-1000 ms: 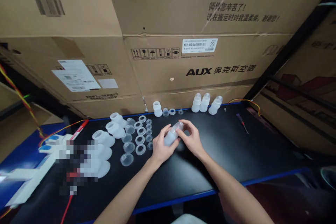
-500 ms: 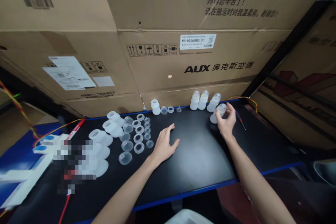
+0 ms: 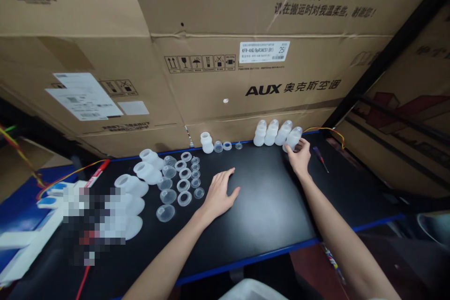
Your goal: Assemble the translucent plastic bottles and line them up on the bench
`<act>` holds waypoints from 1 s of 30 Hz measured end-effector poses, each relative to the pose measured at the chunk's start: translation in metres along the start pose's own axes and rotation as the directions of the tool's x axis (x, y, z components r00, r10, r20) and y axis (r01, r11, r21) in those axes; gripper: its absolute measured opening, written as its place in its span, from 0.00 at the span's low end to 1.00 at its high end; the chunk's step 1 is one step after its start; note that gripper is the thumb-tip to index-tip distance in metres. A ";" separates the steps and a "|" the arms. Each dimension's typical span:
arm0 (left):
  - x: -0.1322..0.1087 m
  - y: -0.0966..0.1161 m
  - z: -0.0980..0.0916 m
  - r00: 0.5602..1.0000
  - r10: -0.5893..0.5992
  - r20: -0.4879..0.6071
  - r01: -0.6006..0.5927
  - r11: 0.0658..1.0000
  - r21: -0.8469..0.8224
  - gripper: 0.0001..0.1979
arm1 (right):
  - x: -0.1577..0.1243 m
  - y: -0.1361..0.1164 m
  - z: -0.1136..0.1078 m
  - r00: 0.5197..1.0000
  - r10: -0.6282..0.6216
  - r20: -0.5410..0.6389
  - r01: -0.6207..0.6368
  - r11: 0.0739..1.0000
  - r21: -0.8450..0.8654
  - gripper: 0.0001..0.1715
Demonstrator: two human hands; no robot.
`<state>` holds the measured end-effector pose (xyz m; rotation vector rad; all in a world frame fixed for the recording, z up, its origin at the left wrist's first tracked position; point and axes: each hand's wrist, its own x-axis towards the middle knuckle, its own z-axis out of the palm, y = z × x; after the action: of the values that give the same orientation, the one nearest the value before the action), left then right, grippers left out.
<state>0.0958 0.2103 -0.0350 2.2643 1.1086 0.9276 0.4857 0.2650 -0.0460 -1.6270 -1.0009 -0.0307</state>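
My right hand [image 3: 299, 157] has its fingers round the lower part of a capped white baby bottle [image 3: 294, 136]. That bottle stands at the right end of a short row of similar capped bottles [image 3: 272, 132] along the back edge. My left hand [image 3: 221, 192] lies open on the black table [image 3: 267, 206], thumb apart, holding nothing. To its left are columns of clear dome caps [image 3: 168, 196], ring collars [image 3: 184, 198] and small clear round pieces [image 3: 198, 192]. Uncapped bottles [image 3: 131, 185] lie farther left, the nearest partly pixelated.
One uncapped bottle [image 3: 207, 143] stands at the back with a dome cap [image 3: 218, 146], a ring [image 3: 227, 146] and a small round piece [image 3: 238, 145] beside it. Large cardboard boxes [image 3: 211, 98] wall the back. A screwdriver [image 3: 320, 159] lies right; a white frame [image 3: 31, 248] stands left.
My right hand has moved the bottle slightly back and left, up against the end of the capped row. My left hand has stayed open on the table. The view has shifted a little.
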 end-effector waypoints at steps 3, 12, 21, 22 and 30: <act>0.000 0.000 -0.002 1.000 -0.010 -0.008 0.010 1.000 -0.014 0.29 | 0.009 0.003 0.006 1.000 0.010 0.004 -0.010 1.000 -0.017 0.41; 0.000 0.002 -0.004 1.000 0.017 0.020 -0.017 1.000 0.008 0.27 | 0.038 0.023 0.014 0.993 -0.122 -0.005 0.118 0.970 -0.212 0.36; 0.002 0.003 -0.002 0.999 0.027 0.044 -0.032 0.994 0.100 0.24 | 0.014 -0.018 0.016 0.935 -0.354 -0.033 0.337 0.912 -0.233 0.29; 0.007 0.003 -0.002 0.999 0.017 0.035 -0.022 0.991 0.129 0.23 | 0.002 -0.031 0.021 0.922 -0.388 -0.003 0.378 0.900 -0.217 0.27; 0.085 0.001 0.016 0.999 -0.020 -0.048 0.042 0.865 0.501 0.30 | -0.074 -0.109 0.099 0.624 -0.503 0.598 0.672 0.736 -0.084 0.29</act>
<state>0.1462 0.2772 -0.0135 2.6296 1.5481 0.7333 0.3247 0.2994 -0.0305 -1.5186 -2.0606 -0.1936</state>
